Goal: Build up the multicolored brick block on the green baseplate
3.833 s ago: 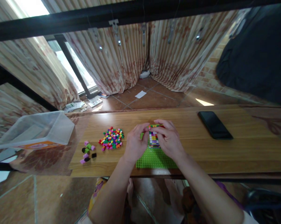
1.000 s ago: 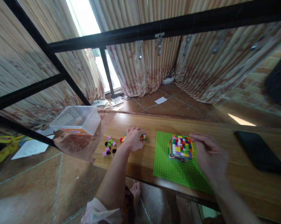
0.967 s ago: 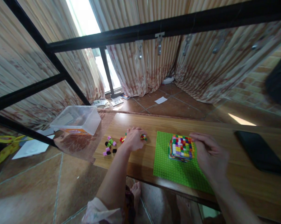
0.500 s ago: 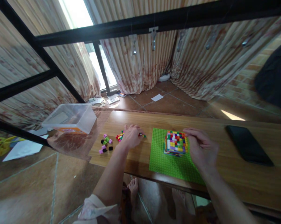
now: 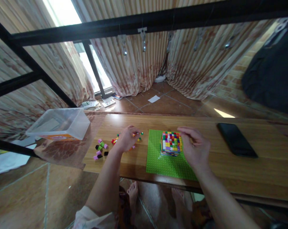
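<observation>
A cube built of small multicoloured bricks stands on a green studded baseplate on the wooden table. My right hand rests beside the cube on its right, fingers curled toward its top edge. My left hand lies over a pile of loose coloured bricks, fingers bent down into it; what they pinch is hidden.
A few pink, green and black bricks lie left of the pile. A clear plastic box sits at the table's left end. A black phone lies to the right. Black metal frame bars cross overhead; curtains hang behind.
My left hand left the cube and went to the loose brick pile. My right hand stayed by the cube's right side. The camera view swung left, then back.
</observation>
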A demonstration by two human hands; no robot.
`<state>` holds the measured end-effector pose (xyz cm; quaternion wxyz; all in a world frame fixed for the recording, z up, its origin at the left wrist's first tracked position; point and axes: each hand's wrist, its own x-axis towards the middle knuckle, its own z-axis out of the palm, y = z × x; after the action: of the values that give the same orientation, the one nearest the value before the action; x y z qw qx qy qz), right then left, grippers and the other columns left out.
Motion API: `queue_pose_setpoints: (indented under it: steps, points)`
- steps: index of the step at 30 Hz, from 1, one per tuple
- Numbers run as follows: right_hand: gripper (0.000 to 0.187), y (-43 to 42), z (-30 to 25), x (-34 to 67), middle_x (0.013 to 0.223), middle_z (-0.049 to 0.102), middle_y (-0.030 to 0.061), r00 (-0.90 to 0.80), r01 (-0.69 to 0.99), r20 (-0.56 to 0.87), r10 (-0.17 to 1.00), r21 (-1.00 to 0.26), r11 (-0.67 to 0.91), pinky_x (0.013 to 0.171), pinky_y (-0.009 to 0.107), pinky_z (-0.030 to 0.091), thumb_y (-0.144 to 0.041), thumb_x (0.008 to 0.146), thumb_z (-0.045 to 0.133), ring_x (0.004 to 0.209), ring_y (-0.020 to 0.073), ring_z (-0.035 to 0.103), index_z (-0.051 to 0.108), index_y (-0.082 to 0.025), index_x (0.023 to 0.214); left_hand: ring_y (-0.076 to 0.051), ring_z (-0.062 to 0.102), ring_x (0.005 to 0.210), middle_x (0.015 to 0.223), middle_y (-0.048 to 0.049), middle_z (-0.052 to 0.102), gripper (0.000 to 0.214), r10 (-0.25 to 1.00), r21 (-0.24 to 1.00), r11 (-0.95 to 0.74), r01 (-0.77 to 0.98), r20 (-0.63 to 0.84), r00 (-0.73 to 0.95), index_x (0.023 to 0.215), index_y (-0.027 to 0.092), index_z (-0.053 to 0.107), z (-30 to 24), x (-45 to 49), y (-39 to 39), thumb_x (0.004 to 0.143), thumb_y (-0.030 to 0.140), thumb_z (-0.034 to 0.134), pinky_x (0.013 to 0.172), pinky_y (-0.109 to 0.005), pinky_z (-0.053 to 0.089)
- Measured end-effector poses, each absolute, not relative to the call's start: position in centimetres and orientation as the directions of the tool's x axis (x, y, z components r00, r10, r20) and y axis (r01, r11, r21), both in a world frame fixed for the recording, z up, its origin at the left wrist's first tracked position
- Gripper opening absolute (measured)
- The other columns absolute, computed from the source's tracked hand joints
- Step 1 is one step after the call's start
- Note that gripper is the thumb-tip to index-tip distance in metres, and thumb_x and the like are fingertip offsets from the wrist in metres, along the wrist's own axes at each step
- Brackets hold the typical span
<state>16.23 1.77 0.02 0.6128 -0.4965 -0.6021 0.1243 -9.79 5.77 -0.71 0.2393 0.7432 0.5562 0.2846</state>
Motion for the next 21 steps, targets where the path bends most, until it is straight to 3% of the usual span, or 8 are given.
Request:
queue_pose_setpoints:
  steps: [3, 6, 11, 16, 21]
  points:
    - [0.018, 1.7, 0.5, 15.8, 0.089, 0.072, 0.0015, 0.246, 0.434, 0.631, 0.735, -0.750, 0.499, 0.082, 0.033, 0.051, -0.017, 0.086, 0.057, 0.088, 0.0168, 0.066, 0.072, -0.025, 0.087, -0.015, 0.062, 0.077, 0.082, -0.0037, 0.066, 0.009, 0.964, 0.809, -0.260, 0.527, 0.190, 0.184, 0.079, 0.019, 0.075, -0.4, -9.2, 5.5, 0.077, 0.019, 0.065, 0.074, -0.026, 0.048]
    - [0.016, 1.3, 1.6, 15.0, 0.094, 0.070, 0.0023, 0.199, 0.417, 0.645, 0.737, -0.737, 0.532, 0.084, 0.034, 0.051, -0.019, 0.087, 0.059, 0.092, 0.0172, 0.065, 0.071, -0.026, 0.094, -0.012, 0.059, 0.070, 0.078, -0.0020, 0.065, 0.008, 0.973, 0.946, -0.202, 0.255, 0.163, 0.166, 0.079, 0.017, 0.073, 0.7, -7.6, 4.6, 0.075, 0.024, 0.070, 0.066, -0.023, 0.046]
    - [0.019, 0.8, 3.2, 13.8, 0.101, 0.069, 0.0034, -0.038, 0.435, 0.633, 0.773, -0.686, 0.584, 0.086, 0.036, 0.049, -0.024, 0.090, 0.059, 0.097, 0.0177, 0.062, 0.070, -0.028, 0.106, -0.011, 0.058, 0.069, 0.076, -0.0001, 0.067, 0.017, 0.966, 0.990, -0.052, -0.131, 0.084, 0.243, 0.084, 0.016, 0.071, 2.5, -3.9, 2.8, 0.072, 0.028, 0.077, 0.069, -0.023, 0.046]
    - [0.016, 0.9, 3.1, 13.7, 0.093, 0.069, 0.0030, -0.083, 0.434, 0.603, 0.794, -0.695, 0.573, 0.081, 0.035, 0.049, -0.027, 0.091, 0.058, 0.091, 0.0177, 0.062, 0.071, -0.027, 0.100, -0.013, 0.059, 0.074, 0.079, -0.0023, 0.068, 0.020, 0.936, 0.982, -0.057, -0.182, 0.116, 0.333, 0.087, 0.014, 0.070, 3.0, -1.9, 2.3, 0.077, 0.031, 0.074, 0.073, -0.025, 0.046]
    - [0.015, 1.1, 2.8, 14.0, 0.094, 0.069, 0.0026, -0.054, 0.417, 0.590, 0.806, -0.720, 0.554, 0.081, 0.034, 0.050, -0.027, 0.092, 0.057, 0.092, 0.0172, 0.062, 0.071, -0.027, 0.098, -0.013, 0.057, 0.076, 0.079, -0.0017, 0.065, 0.022, 0.947, 0.975, -0.091, -0.202, 0.147, 0.285, 0.090, 0.014, 0.067, 2.4, -0.9, 2.2, 0.081, 0.033, 0.070, 0.074, -0.025, 0.045]
